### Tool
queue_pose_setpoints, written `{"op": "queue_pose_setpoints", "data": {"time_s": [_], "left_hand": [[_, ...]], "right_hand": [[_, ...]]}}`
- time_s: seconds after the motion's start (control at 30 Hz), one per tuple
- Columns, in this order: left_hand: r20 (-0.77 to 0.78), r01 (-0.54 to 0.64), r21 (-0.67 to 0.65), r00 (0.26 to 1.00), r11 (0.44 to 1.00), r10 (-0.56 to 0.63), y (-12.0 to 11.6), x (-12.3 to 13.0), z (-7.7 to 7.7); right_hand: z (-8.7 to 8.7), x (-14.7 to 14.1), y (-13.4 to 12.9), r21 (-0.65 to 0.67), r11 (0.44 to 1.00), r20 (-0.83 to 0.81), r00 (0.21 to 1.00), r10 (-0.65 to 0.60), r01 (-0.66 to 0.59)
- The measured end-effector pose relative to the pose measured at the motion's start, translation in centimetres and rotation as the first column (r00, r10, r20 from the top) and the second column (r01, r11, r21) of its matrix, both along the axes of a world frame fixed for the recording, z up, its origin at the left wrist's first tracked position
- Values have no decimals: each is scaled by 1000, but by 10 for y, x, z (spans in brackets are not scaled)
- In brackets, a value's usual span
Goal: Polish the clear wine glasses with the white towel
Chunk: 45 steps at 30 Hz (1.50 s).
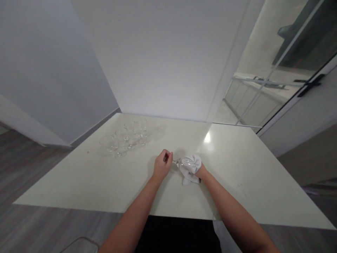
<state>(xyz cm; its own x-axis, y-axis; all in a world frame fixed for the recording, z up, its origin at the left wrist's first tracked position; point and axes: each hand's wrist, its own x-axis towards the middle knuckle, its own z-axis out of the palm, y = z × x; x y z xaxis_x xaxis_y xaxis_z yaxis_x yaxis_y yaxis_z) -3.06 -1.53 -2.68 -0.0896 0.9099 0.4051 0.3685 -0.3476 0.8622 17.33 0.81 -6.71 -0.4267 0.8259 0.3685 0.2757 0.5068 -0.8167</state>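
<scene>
My left hand (pixel 162 163) is closed around the foot end of a clear stemmed glass (pixel 177 162), which lies tilted sideways above the table. A pale grey cloth (pixel 191 165) is bunched at the glass's bowl, and part of it hangs down below. My right hand (pixel 200 171) grips this cloth; its fingers are mostly covered by the fabric. Whether the cloth sits inside the bowl or around it is hard to tell. Several more clear glasses (pixel 121 135) stand in a group at the table's back left.
The cream tabletop (pixel 86 186) reflects a bright light near its back edge. Behind it rises a white panel (pixel 163 63). A glass-paned door (pixel 252 84) with a black handle (pixel 312 84) is at the right. Below lies a grey wood-look floor (pixel 39 228).
</scene>
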Motion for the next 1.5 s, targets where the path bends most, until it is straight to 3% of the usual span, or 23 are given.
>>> {"op": "queue_pose_setpoints", "data": {"time_s": [0.17,0.37,0.53,0.77,0.87,1.07,1.2,1.37,1.5], "left_hand": [[2,-39,-15,999,999,39,-1,2,1],[1,-26,-35,1000,999,26,0,1,1],[-5,-1,-56,1000,998,1,1,0,2],[16,9,-77,1000,997,-8,2,0,1],[40,22,-65,999,998,-19,3,0,0],[61,24,-63,998,998,-21,2,0,1],[55,25,-65,998,998,-21,1,0,3],[48,28,-86,999,996,-24,2,0,2],[70,25,-86,997,996,-19,3,1,1]], "right_hand": [[-3,7,2,3,999,-12,999,-53,53],[-1,9,2,-58,997,4,999,42,-41],[-5,4,1,-48,991,19,992,-127,128],[2,4,0,5,1000,44,999,24,-24],[0,0,1,-54,998,-24,999,26,-27],[-4,-3,-1,-208,976,-152,984,-91,58],[-9,4,0,-208,978,-132,990,-58,30],[-23,7,5,-138,979,-63,985,-162,152],[-22,8,4,-100,994,-36,998,-50,47]]}}
